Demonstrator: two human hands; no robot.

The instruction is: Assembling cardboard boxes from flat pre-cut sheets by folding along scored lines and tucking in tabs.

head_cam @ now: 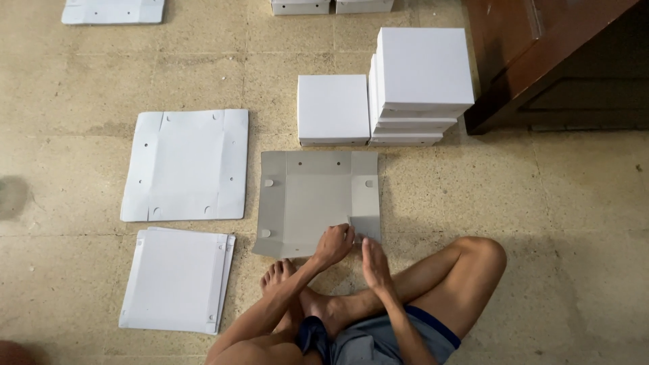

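Grey cardboard blank [314, 199] lies flat on the tiled floor [541, 223], directly in front of the seated person's crossed legs [433, 277]. It's an unfolded box sheet: roughly square, grey face up, crease lines running parallel to each edge to mark off side flaps, small round holes along the far flap and rounded tab cut-outs near the corners. No flap is raised yet apart from the near right corner, where the hands are. Left hand [334, 245] is on the near edge of the blank, fingers curled and pressed together, knuckles up, gripping or pressing the edge flap; can't tell if it's pinching the card or just pushing on it. Right hand [374, 260] is just beside it, fingers straight and held together, palm edge-on, fingertips touching the blank's near right corner. Left of the blank, a white flat sheet [186, 165] of the same cut lies alone; nearer the camera a small pile of white flat sheets [177, 280]. Beyond the blank, a single finished white box [332, 108] sits touching a stack of finished white boxes [420, 74], next to a dark wooden cabinet [541, 61]. More white pieces at the top edge, cropped.
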